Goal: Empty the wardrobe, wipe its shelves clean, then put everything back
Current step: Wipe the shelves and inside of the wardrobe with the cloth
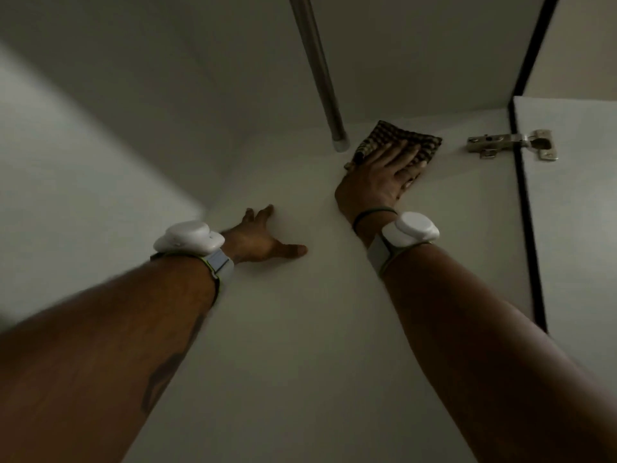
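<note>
**Flat on the panel**

Now my right hand presses flat, fingers extended, on the checked cloth against the white wardrobe panel, beside the hanging rail; cloth's long axis points toward the hinge. My left hand lies splayed, holding nothing.

Open panel below, hardware crowding the right hand

The metal rail ends just left of the right hand; a hinge sits to its right. Between the hands and toward the forearms, the white panel is bare.
</note>
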Demonstrator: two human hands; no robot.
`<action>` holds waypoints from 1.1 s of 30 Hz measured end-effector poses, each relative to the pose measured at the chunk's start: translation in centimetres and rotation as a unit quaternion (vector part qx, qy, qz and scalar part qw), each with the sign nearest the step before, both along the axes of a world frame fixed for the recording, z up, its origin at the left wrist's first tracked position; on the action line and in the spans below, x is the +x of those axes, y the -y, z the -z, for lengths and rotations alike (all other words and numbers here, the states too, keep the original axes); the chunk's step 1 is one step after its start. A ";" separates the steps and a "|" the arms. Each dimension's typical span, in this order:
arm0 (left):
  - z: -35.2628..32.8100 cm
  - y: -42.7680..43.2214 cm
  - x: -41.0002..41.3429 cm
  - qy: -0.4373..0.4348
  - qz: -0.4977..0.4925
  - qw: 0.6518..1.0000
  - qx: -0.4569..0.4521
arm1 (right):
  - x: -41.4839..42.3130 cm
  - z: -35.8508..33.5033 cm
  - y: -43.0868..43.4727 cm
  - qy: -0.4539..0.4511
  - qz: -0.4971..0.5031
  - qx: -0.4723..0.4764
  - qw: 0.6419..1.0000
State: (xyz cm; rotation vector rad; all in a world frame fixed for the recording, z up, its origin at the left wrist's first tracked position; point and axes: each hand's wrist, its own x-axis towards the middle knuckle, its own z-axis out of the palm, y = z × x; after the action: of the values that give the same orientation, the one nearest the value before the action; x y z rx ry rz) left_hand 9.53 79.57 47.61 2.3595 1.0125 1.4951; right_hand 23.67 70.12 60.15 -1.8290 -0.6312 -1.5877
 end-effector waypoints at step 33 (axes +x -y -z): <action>3.5 1.1 0.9 0.067 -0.023 0.997 0.009 | 8.8 7.6 11.9 0.060 -0.019 0.026 0.998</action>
State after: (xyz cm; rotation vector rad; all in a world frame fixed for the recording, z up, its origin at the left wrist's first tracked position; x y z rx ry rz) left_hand 10.43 78.50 44.14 2.2265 1.0331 1.6601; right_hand 32.44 58.20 52.60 -1.6837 -0.6696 -1.6824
